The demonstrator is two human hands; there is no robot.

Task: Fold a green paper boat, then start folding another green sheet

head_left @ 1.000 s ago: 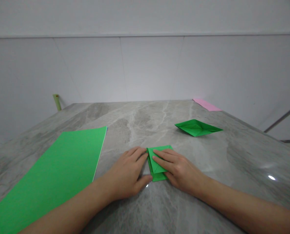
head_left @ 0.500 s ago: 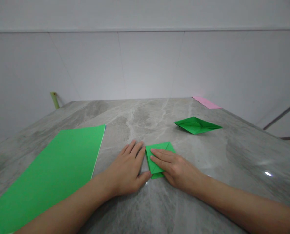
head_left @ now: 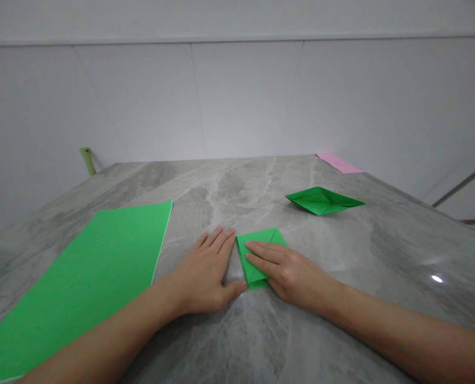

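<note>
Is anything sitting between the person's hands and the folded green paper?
Nothing visible: the right hand rests directly on the folded green paper, and the left hand lies right beside its left edge.

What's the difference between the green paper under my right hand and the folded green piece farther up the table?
The green paper lies flat and squarish; the folded green piece is long, pointed and raised along its middle. The right hand presses the green paper; nothing touches the folded green piece. Both are bright green folded paper on the grey stone table.
</note>
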